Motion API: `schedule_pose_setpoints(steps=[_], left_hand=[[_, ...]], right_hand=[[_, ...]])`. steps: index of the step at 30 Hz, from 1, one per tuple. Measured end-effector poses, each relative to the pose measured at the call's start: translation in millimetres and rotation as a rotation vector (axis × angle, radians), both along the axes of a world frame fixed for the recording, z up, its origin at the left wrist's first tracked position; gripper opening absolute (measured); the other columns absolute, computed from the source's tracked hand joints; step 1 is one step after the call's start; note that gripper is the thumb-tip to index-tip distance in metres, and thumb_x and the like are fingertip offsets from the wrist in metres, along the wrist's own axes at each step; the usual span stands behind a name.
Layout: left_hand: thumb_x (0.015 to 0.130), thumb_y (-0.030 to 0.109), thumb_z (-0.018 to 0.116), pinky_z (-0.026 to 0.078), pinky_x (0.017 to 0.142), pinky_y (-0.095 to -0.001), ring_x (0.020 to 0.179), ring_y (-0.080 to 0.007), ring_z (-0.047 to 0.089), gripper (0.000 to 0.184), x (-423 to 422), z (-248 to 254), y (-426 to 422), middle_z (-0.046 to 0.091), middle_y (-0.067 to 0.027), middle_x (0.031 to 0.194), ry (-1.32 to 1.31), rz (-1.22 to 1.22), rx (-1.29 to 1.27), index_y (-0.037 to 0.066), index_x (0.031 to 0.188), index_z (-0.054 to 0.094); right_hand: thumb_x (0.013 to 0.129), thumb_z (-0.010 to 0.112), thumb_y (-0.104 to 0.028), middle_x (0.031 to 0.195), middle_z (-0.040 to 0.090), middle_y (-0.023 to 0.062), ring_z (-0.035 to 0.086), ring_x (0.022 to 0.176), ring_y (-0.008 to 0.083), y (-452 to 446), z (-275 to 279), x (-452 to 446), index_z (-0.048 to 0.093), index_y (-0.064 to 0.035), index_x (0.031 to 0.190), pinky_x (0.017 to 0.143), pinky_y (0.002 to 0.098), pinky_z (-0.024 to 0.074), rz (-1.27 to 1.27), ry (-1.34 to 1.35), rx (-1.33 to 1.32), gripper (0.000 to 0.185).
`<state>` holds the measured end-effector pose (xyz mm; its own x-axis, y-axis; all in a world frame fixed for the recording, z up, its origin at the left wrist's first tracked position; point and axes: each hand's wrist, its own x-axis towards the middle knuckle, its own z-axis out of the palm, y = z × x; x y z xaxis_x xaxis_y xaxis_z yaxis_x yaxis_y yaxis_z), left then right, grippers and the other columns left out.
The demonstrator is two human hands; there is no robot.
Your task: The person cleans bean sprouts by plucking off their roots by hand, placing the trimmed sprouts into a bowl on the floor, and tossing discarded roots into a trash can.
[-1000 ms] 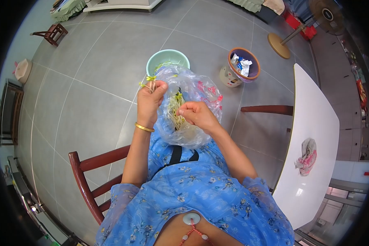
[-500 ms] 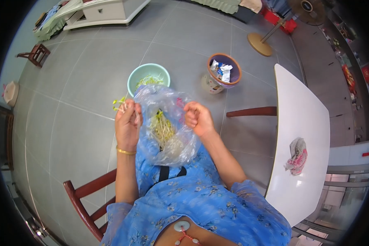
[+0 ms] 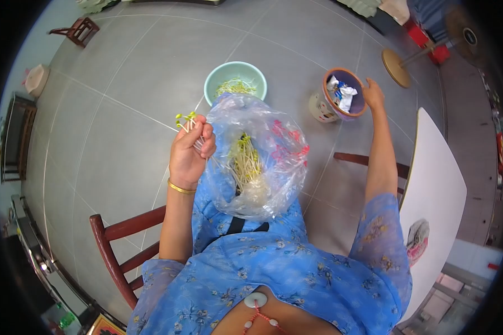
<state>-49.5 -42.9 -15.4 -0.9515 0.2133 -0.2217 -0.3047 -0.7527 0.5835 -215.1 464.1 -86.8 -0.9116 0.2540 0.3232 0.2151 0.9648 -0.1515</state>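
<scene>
My left hand (image 3: 192,144) is closed around a few bean sprouts (image 3: 186,119), whose yellow-green heads stick out above the fingers. Beside it on my lap lies a clear plastic bag (image 3: 282,167), its mouth spread wide, with a bundle of bean sprouts (image 3: 246,164) inside. My right hand (image 3: 374,94) is stretched out to the right edge of the waste bin (image 3: 323,109), thumb and fingers apart. I see nothing held in it; contact with the rim is unclear. White and blue wrappers (image 3: 343,97) lie in the bin.
Past the bag, a mint-green bowl (image 3: 208,92) with loose sprouts stands on the grey tiled floor. A white table (image 3: 430,206) with a crumpled plastic bag (image 3: 417,240) is at my right. A wooden chair (image 3: 120,229) is at my left, and a fan base (image 3: 395,67) stands at the far right.
My right hand has left the bag's edge and reached out to the bin. My left hand still grips sprouts beside the bag. The whole view has shifted with my head.
</scene>
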Motion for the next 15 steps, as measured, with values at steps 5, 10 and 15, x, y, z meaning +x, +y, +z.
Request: schedule_pose_setpoints(steps=[5, 10, 15], left_hand=[[0.092, 0.016, 0.052, 0.026, 0.042, -0.0201, 0.047, -0.0060, 0.036, 0.012, 4.8, -7.9, 0.0, 0.041, 0.0028, 0.061, -0.035, -0.069, -0.036, 0.006, 0.097, 0.055], [0.091, 0.016, 0.053, 0.024, 0.040, -0.0201, 0.043, -0.0055, 0.032, 0.013, 11.9, -7.6, 4.0, 0.034, 0.0046, 0.055, -0.068, -0.055, -0.039, 0.005, 0.097, 0.055], [0.094, 0.018, 0.049, 0.024, 0.038, -0.0200, 0.043, -0.0052, 0.033, 0.013, 20.2, -6.4, 7.4, 0.035, 0.0050, 0.055, -0.071, -0.061, -0.046, 0.006, 0.094, 0.057]], right_hand=[[0.084, 0.061, -0.021, 0.093, 0.067, 0.0063, 0.062, 0.079, 0.0160, -140.8, 51.0, 85.5, 0.066, -0.0034, 0.099, 0.071, 0.0303, 0.0478, 0.306, 0.026, -0.763, 0.024], [0.080, 0.061, -0.016, 0.084, 0.067, 0.0136, 0.064, 0.074, 0.0294, -279.7, 43.8, 177.7, 0.066, -0.0027, 0.087, 0.067, 0.0385, 0.0493, 0.723, -0.381, -0.888, 0.016], [0.077, 0.060, -0.017, 0.079, 0.065, 0.0167, 0.063, 0.074, 0.0366, -325.6, -8.3, 176.7, 0.066, -0.0036, 0.082, 0.065, 0.0452, 0.0489, 0.537, -0.517, -0.352, 0.016]])
